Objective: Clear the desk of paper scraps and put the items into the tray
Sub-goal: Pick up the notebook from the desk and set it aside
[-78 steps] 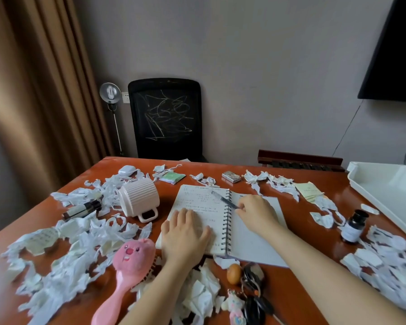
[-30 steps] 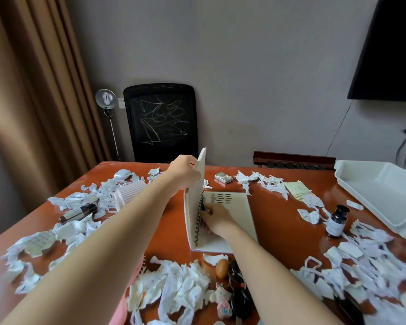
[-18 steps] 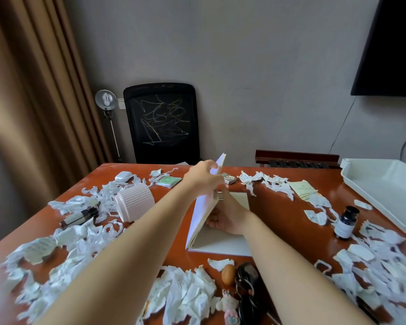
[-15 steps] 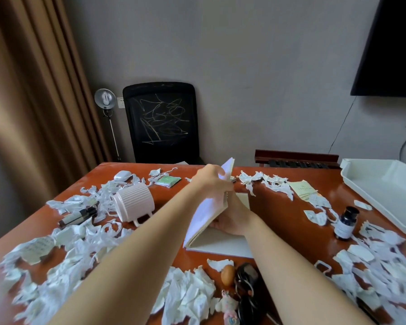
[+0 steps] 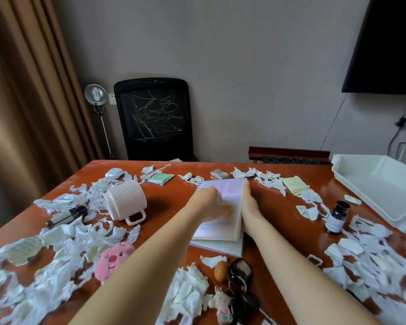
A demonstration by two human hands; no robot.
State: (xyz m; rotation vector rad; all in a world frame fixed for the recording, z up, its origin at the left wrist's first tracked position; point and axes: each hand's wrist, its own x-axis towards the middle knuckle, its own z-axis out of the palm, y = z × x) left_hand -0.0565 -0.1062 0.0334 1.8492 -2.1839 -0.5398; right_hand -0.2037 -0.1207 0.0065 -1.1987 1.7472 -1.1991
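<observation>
the notebook point(image 5: 220, 221) lies on the worktop point(image 5: 169, 195) well left of the tray point(image 5: 373, 181), its long axis running from the person toward the far edge, its stacked page edges facing the tray and its bound side, i judge, turned away. the left hand point(image 5: 209, 202) grips the upper leaves, not yet flat, while the right hand point(image 5: 250, 202) lies with straight fingers along the tray-side edge. lifted like this, the leaves could flop open, and a low swing toward the tray could topple the bottle point(image 5: 336, 216) standing between.
</observation>
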